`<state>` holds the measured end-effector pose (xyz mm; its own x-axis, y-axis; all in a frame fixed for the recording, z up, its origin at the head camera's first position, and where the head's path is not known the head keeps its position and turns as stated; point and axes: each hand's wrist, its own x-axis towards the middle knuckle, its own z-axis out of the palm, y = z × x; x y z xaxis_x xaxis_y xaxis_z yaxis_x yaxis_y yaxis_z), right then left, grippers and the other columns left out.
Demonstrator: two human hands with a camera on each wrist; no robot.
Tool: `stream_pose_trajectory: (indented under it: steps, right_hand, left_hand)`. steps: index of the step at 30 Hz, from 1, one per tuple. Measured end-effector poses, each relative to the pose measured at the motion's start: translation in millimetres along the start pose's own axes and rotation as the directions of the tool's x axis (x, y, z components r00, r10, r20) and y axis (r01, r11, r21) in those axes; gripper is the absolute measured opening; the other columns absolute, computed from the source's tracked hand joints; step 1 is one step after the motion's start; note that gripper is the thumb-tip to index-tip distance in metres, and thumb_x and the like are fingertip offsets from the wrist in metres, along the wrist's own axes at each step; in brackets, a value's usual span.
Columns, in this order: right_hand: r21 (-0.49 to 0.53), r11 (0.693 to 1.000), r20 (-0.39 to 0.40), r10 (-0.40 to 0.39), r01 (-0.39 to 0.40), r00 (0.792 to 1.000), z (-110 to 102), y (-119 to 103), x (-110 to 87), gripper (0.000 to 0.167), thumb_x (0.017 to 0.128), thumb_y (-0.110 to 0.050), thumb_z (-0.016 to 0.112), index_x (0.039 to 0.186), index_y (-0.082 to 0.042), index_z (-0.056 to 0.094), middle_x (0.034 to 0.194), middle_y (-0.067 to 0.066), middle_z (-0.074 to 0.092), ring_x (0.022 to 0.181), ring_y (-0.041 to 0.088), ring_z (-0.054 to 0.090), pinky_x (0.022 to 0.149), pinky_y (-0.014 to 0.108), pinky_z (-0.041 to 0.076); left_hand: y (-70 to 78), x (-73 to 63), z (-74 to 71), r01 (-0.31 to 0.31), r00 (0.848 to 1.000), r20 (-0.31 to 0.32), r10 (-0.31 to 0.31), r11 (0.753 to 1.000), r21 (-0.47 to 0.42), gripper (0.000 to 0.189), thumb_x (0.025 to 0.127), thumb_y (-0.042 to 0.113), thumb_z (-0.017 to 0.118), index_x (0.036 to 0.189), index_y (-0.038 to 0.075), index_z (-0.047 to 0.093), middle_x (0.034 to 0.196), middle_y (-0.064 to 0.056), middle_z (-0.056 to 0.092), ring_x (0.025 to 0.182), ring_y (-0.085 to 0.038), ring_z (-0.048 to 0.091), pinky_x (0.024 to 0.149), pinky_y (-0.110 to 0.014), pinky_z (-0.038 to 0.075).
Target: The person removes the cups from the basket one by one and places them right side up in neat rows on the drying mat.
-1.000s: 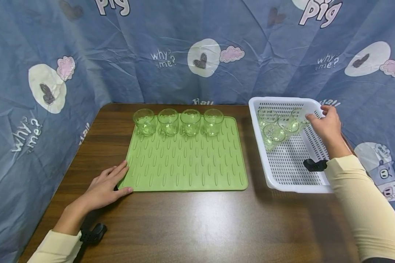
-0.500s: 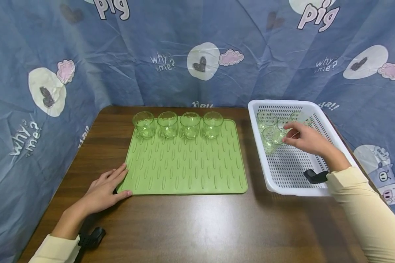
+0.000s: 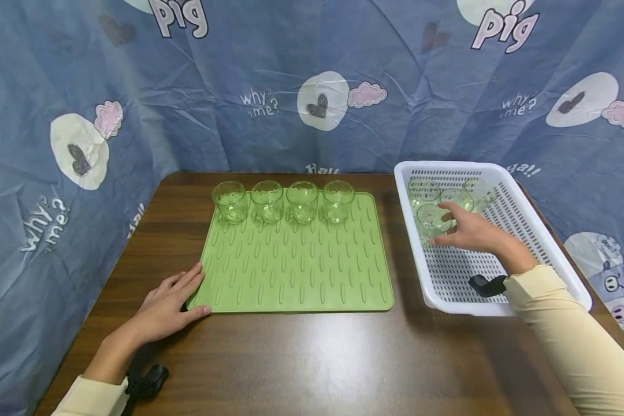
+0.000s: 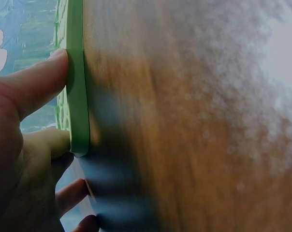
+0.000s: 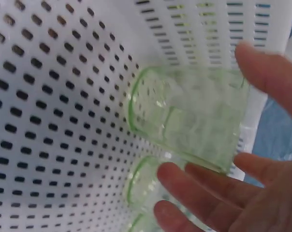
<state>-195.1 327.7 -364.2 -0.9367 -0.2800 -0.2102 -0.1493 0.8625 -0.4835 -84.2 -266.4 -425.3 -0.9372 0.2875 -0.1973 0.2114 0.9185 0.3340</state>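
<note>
In the head view my right hand (image 3: 470, 232) reaches into a white plastic basket (image 3: 551, 248), thumb and fingers spread at the nearest clear green drinking glass (image 3: 429, 218). The right wrist view has this glass (image 5: 199, 113) between thumb and fingers, the fingers straight and not closed round it. More glasses (image 5: 145, 181) stand behind the fingertips there. At the other side, my left hand (image 3: 163, 305) rests at the near left corner of a green ridged drying mat (image 3: 296, 266). Its thumb (image 4: 42, 79) touches the mat's edge in the left wrist view, fingers extended.
Along the mat's far edge stands a row of several green glasses (image 3: 303, 203), upright. The basket holds other glasses (image 3: 457, 199) toward its back left. Brown wooden tabletop (image 3: 312, 358) lies in front, and a blue printed cloth (image 3: 270, 138) hangs behind.
My right hand has moved left and nearer from the basket's right rim to the nearest glass, its fingers spreading apart there. The left hand stays at the mat corner.
</note>
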Motion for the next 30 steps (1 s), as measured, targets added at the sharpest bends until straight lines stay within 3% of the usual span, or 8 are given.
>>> stream_pose_trajectory:
  steps: [7, 12, 16, 23, 30]
  right_hand:
    - [0.084, 0.996, -0.013, -0.032, 0.033, 0.999, 4, 3, 6.2, 0.091, 0.085, -0.027, 0.078, 0.153, 0.0, 0.025, 0.142, 0.033, 0.049, 0.112, 0.045, 0.065, 0.097, 0.058, 0.048]
    - [0.23, 0.972, 0.021, -0.054, 0.048, 0.998, 8, 10, 9.5, 0.088, 0.088, -0.02, 0.075, 0.154, 0.001, 0.021, 0.147, 0.033, 0.042, 0.126, 0.051, 0.053, 0.099, 0.058, 0.048]
    - [0.284, 0.957, 0.04, -0.066, 0.052, 0.997, 9, 13, 11.1, 0.088, 0.089, -0.016, 0.074, 0.155, 0.001, 0.019, 0.148, 0.034, 0.039, 0.131, 0.053, 0.047, 0.101, 0.059, 0.046]
    - [0.289, 0.955, 0.065, -0.083, 0.061, 0.994, 9, 13, 14.1, 0.091, 0.088, -0.013, 0.075, 0.156, 0.0, 0.016, 0.147, 0.038, 0.038, 0.124, 0.056, 0.052, 0.097, 0.058, 0.05]
    - [0.146, 0.987, -0.002, -0.073, 0.073, 0.997, 3, 2, 12.9, 0.09, 0.081, -0.021, 0.082, 0.154, -0.004, 0.03, 0.144, 0.029, 0.051, 0.126, 0.048, 0.055, 0.1, 0.06, 0.045]
  left_hand:
    - [0.3, -0.6, -1.9, 0.006, 1.0, -0.006, -0.006, 1.0, 0.004, 0.085, 0.093, 0.055, 0.06, 0.156, 0.005, 0.031, 0.166, -0.014, 0.021, 0.143, -0.05, 0.026, 0.099, -0.074, 0.026]
    - [1.4, -0.2, -2.0, 0.001, 1.0, -0.008, -0.001, 1.0, 0.022, 0.085, 0.093, 0.056, 0.06, 0.156, 0.006, 0.031, 0.166, -0.013, 0.021, 0.142, -0.05, 0.028, 0.098, -0.075, 0.028]
    - [1.3, -1.0, -0.6, 0.0, 1.0, -0.008, 0.0, 1.0, 0.024, 0.084, 0.093, 0.055, 0.06, 0.156, 0.006, 0.032, 0.166, -0.013, 0.022, 0.142, -0.049, 0.028, 0.099, -0.074, 0.029]
    - [0.7, -1.6, 1.0, 0.007, 1.0, -0.012, -0.007, 1.0, 0.009, 0.084, 0.093, 0.055, 0.06, 0.156, 0.007, 0.031, 0.166, -0.012, 0.022, 0.143, -0.048, 0.027, 0.099, -0.074, 0.027]
    - [0.7, -2.1, 0.6, 0.01, 1.0, -0.009, -0.009, 1.0, 0.01, 0.084, 0.094, 0.055, 0.059, 0.156, 0.008, 0.031, 0.167, -0.011, 0.022, 0.144, -0.047, 0.026, 0.1, -0.073, 0.027]
